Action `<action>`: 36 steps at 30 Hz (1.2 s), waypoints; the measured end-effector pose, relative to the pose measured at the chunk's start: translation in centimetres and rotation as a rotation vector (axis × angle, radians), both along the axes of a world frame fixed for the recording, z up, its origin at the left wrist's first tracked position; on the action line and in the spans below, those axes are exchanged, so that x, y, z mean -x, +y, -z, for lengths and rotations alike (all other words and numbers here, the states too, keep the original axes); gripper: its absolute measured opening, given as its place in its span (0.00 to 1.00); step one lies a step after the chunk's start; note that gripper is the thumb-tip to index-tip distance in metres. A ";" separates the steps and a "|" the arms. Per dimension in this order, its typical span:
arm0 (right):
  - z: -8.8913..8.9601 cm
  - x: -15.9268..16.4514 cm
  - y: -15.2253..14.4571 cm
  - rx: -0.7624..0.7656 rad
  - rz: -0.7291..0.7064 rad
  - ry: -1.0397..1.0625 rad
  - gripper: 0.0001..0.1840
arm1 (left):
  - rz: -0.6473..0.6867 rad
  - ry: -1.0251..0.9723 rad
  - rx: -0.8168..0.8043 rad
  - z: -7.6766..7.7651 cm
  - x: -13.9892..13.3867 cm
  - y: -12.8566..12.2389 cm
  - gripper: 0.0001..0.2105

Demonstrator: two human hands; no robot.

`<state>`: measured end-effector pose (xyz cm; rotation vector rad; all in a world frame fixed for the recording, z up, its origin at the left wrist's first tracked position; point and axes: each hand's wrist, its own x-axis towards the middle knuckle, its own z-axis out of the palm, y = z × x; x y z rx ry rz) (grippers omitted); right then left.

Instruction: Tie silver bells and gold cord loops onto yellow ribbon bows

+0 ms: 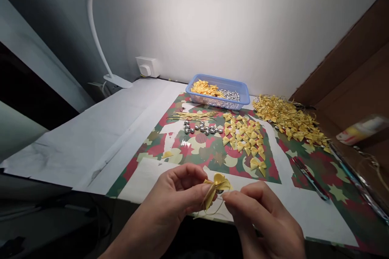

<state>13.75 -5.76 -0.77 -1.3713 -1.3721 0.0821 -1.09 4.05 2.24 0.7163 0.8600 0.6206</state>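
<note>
Close to the table's front edge, my left hand [178,196] pinches a yellow ribbon bow [221,180] between thumb and fingers. A small silver bell [219,191] shows at the bow's middle, partly covered. Thin yellow cord [219,209] loops below the bow. My right hand [264,212] is closed beside it, thumb and forefinger pinching the cord close to the bell. Beyond my hands lie loose silver bells [207,129], a bundle of cut yellow cords [194,116] and rows of yellow bows [246,135].
At the back stands a blue basket [243,85] with yellow pieces and silver beads. A heap of corded bows [288,117] lies at right. Nearer are a slim dark-handled tool [310,179] and a bottle [361,130]. A white lamp [96,32] rises at left.
</note>
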 end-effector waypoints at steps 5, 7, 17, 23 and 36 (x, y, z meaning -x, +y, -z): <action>0.2 0.3 0.8 0.001 0.068 -0.141 0.09 | -0.010 -0.034 0.108 -0.1 -0.1 0.2 0.10; 0.2 0.4 1.0 -0.004 0.073 -0.171 0.08 | 0.004 -0.057 0.134 0.0 0.0 0.3 0.09; 0.2 0.4 1.2 -0.021 0.069 -0.189 0.08 | -0.002 -0.078 0.153 0.3 0.2 0.4 0.09; 0.4 0.3 1.1 -0.026 0.057 -0.192 0.09 | -0.033 -0.014 0.122 0.1 0.0 0.2 0.10; 0.7 -0.2 1.2 0.054 -0.030 -0.115 0.10 | 0.005 0.017 0.054 0.5 0.1 0.4 0.11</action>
